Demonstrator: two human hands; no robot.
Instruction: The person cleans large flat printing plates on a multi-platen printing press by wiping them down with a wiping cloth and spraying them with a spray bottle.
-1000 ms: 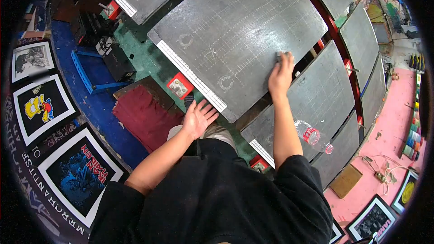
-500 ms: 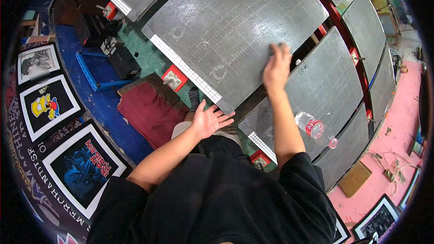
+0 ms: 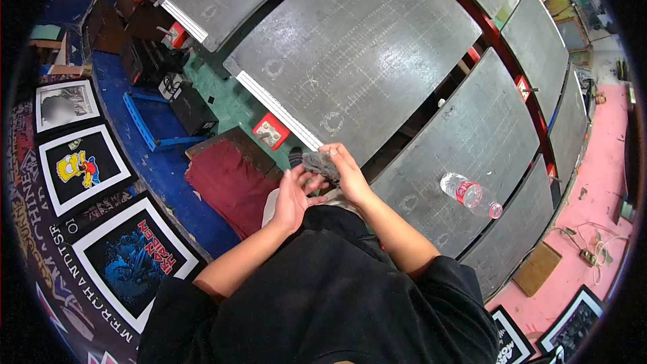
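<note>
Head view: we have drawn our right hand back from the right-hand edge of the large tabletop, where it lay flat in the earlier frame, to the near corner beside our left hand. The right fingers now grasp a grey, fuzzy wad, which we could not make out under the hand before. The wad sits just by the lower end of the white ruled strip, in front of our body. Our left hand was palm up with its fingers spread; now those fingers are loosely curved up against or just under the wad, and we cannot tell whether they grip it.

The clear bottle with the red label still lies on its side on the neighbouring tabletop, towards its lower right edge. Our right forearm, close beside the bottle before, is now well apart from it.
</note>
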